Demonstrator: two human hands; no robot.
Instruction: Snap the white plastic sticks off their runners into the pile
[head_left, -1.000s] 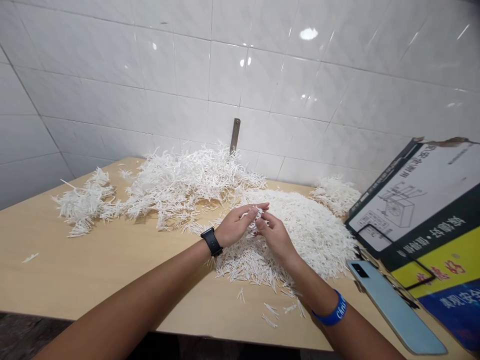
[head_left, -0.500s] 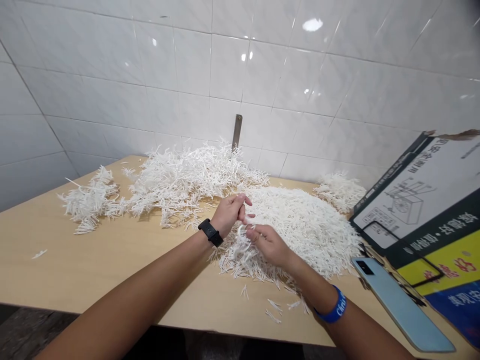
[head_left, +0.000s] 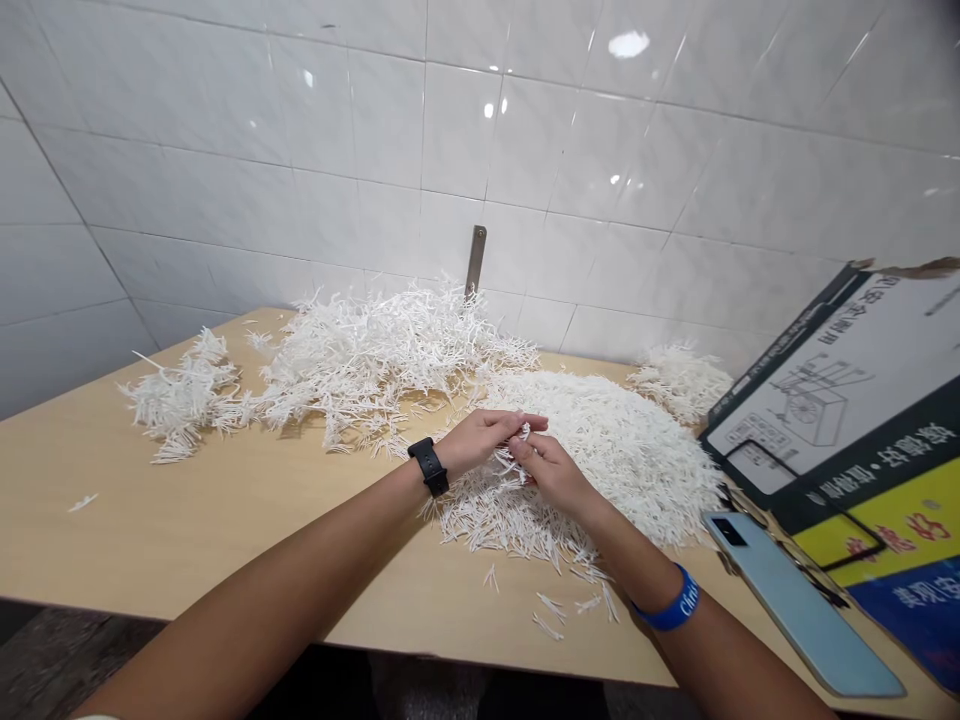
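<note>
My left hand, below a black wrist strap, is closed around a small cluster of thin white branched pieces. From the right, my right hand pinches the same cluster, its thumb and fingers touching the left fingers. Part of the cluster is hidden between the two hands. Directly under and behind them spreads a dense heap of short white pieces. A looser, tangled pile of longer white branched strands lies to the left and farther back.
A smaller white clump sits at the left of the wooden table, another small pile at the back right. A light blue phone, glasses and a printed box are at right. A metal strip stands against the tiled wall.
Both hands have shifted a little to the right and come closer together. The white cluster that hung from the right fingers is now gathered between both hands.
</note>
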